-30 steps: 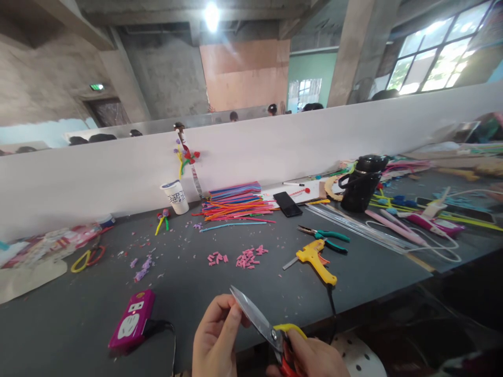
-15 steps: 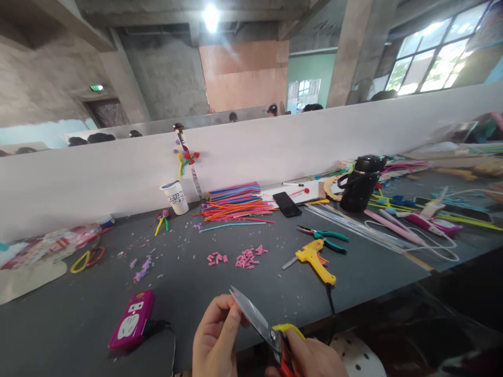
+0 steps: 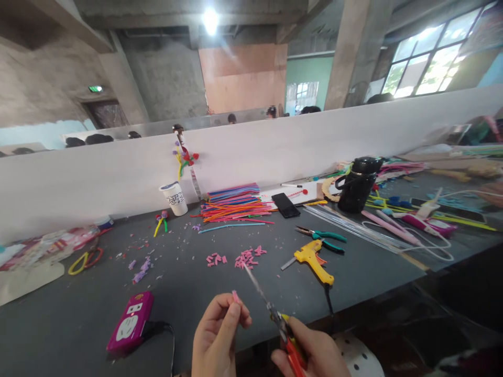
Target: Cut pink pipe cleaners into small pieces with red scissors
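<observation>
Between thumb and fingertips, my left hand (image 3: 218, 333) pinches a small pink piece (image 3: 235, 296), most of it covered by the fingers. My right hand (image 3: 314, 350) grips a pair of scissors (image 3: 264, 301) by its red and yellow handles. The blades point up and away, to the right of the pink piece and apart from it. Beyond the blade tips lies a pile of short pink cut pieces (image 3: 245, 259), with a smaller cluster of pink pieces (image 3: 216, 259) to its left.
A yellow glue gun (image 3: 313, 259) and green-handled pliers (image 3: 323, 236) lie to the right. Pipe cleaners (image 3: 233, 205), a paper cup (image 3: 174, 199) and a phone (image 3: 286, 205) are farther back. A magenta power strip (image 3: 131, 323) sits left, its cord near my left hand. A black jug (image 3: 359, 184) stands back right.
The scissors have swung away from my left fingertips to the right, their tips now pointing farther up the table. The pink piece now shows above my left fingers.
</observation>
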